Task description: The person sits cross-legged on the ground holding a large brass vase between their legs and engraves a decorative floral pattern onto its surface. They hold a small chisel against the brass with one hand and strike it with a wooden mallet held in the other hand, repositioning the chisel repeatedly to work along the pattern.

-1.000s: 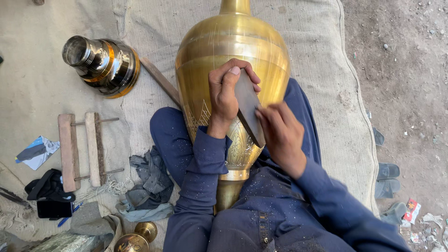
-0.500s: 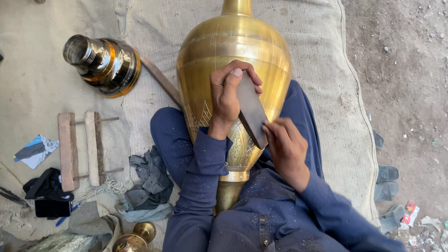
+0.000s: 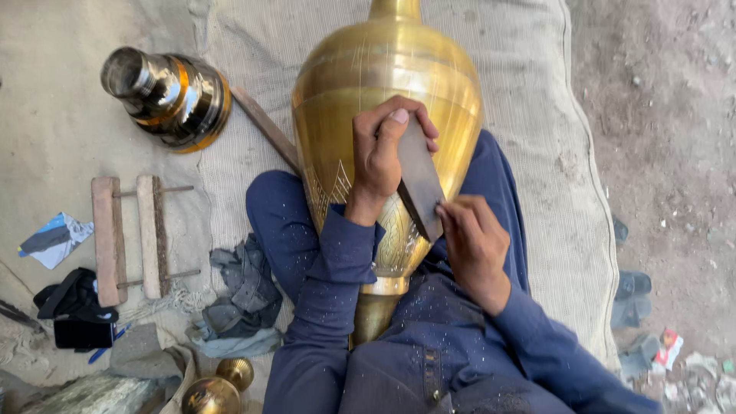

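A big brass vase lies across the person's lap on a cloth mat. The left hand presses a flat dark metal strip against the vase, fingers curled over its top; the right hand pinches its lower end. A shiny metal pot lies well apart.
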A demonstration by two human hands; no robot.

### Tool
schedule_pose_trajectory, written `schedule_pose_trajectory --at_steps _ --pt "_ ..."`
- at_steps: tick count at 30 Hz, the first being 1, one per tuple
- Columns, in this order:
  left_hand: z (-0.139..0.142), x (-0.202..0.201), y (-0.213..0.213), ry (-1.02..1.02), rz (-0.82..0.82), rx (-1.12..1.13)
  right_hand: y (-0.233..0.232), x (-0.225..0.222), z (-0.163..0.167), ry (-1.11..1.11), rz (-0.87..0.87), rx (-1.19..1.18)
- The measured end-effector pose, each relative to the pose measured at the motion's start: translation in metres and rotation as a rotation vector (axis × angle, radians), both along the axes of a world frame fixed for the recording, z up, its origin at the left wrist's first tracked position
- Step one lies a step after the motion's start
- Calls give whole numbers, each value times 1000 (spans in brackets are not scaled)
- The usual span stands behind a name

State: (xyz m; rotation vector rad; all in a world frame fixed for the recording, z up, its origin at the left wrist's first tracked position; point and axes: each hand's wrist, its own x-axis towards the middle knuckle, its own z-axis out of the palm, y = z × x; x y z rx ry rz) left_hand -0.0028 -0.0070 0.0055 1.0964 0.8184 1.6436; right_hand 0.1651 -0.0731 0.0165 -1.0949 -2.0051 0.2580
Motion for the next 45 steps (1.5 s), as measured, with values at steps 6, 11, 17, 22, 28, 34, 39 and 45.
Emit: schedule_pose_trajectory --at_steps 6,11,17,22,28,34,39,45 --pt "3 1 4 27 37 30 36 -17 1 16 35 122" --pt "3 -1 0 28 30 35 3 4 -8 -24 11 -3" --pt "3 3 3 35 9 25 -15 18 -22 -16 -14 -53" --pt "2 0 3 27 18 31 -15 24 -8 21 20 -237" --pt "0 2 3 53 15 45 -2 20 -16 91 43 -80" --pt "1 0 2 63 31 35 2 8 -30 -20 46 79" --pt "-1 2 3 61 27 41 -2 9 -24 -93 38 93" --pt "0 0 3 35 30 30 25 -9 -8 -87 106 182"
